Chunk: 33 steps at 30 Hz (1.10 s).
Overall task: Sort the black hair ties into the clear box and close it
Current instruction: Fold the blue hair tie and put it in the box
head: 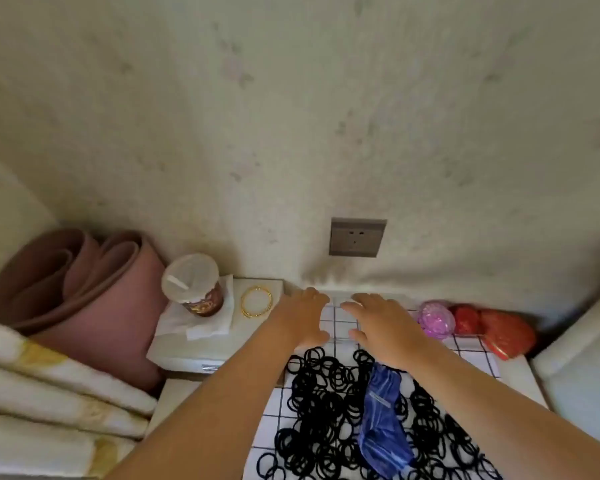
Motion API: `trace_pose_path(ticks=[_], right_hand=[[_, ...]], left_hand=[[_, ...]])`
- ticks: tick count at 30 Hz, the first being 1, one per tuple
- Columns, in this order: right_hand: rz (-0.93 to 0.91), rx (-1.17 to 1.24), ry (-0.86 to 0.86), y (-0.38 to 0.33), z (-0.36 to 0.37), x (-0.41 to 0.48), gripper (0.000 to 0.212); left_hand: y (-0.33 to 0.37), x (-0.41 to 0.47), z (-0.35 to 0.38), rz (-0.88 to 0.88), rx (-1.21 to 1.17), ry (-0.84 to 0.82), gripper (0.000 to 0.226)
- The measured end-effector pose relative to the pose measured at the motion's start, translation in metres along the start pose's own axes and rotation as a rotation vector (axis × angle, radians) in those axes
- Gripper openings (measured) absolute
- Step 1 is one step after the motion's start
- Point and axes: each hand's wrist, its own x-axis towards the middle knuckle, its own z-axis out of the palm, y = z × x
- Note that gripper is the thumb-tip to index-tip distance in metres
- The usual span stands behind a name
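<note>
Several black hair ties (329, 403) lie in a loose heap on a white grid-patterned cloth (271, 407) in front of me. Beyond the heap, close to the wall, stands a clear box (338, 318), faint and hard to make out. My left hand (303, 318) is at its left side and my right hand (381, 323) at its right side. Both hands have their fingers stretched forward and thumbs turned inward. Whether they touch the box is unclear. A crumpled blue plastic bag (381, 420) lies on top of the ties.
A lidded drink cup (194, 285) on tissue and gold bangles (256, 301) sit on a small white stand at the left. Behind it are a rolled pink mat (84, 289) and folded blankets (49, 393). Pink (435, 320) and red pouches (506, 336) lie at the right; a wall socket (357, 238) is above.
</note>
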Motion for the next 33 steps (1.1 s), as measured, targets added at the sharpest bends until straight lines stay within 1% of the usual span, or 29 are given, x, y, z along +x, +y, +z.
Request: trace_pose_path(ticks=[1, 3, 5, 9, 15, 21, 25, 29, 31, 33], right_hand=[[-0.005, -0.028, -0.008, -0.001, 0.01, 0.005, 0.06], [-0.005, -0.06, 0.03, 0.001, 0.029, 0.013, 0.07], [-0.023, -0.115, 0.059, 0.005, 0.047, 0.017, 0.075], [-0.046, -0.187, 0.161, 0.01, 0.074, 0.023, 0.071], [-0.107, -0.271, 0.301, 0.013, 0.092, 0.019, 0.065], [-0.126, -0.284, 0.297, 0.005, 0.1, 0.001, 0.056], [-0.082, -0.43, 0.249, -0.005, 0.1, -0.004, 0.058], [-0.044, -0.524, 0.218, -0.008, 0.104, -0.002, 0.062], [-0.053, -0.543, 0.203, -0.007, 0.105, 0.001, 0.063], [-0.065, -0.553, 0.194, -0.004, 0.104, 0.002, 0.062]], left_hand=[[-0.003, 0.004, 0.008, 0.009, 0.001, 0.02, 0.078], [-0.012, 0.015, 0.023, 0.025, 0.026, 0.066, 0.085], [-0.019, 0.024, 0.035, 0.041, 0.06, 0.098, 0.092], [-0.027, 0.036, 0.052, 0.075, 0.115, 0.198, 0.098], [-0.029, 0.039, 0.07, 0.103, 0.154, 0.345, 0.092], [-0.018, 0.019, 0.081, 0.077, 0.148, 0.379, 0.086], [-0.006, 0.011, 0.084, 0.047, 0.229, 0.386, 0.072], [-0.002, 0.01, 0.085, 0.029, 0.24, 0.421, 0.06], [-0.003, 0.012, 0.086, 0.03, 0.25, 0.45, 0.057], [-0.005, 0.014, 0.088, 0.043, 0.254, 0.471, 0.059]])
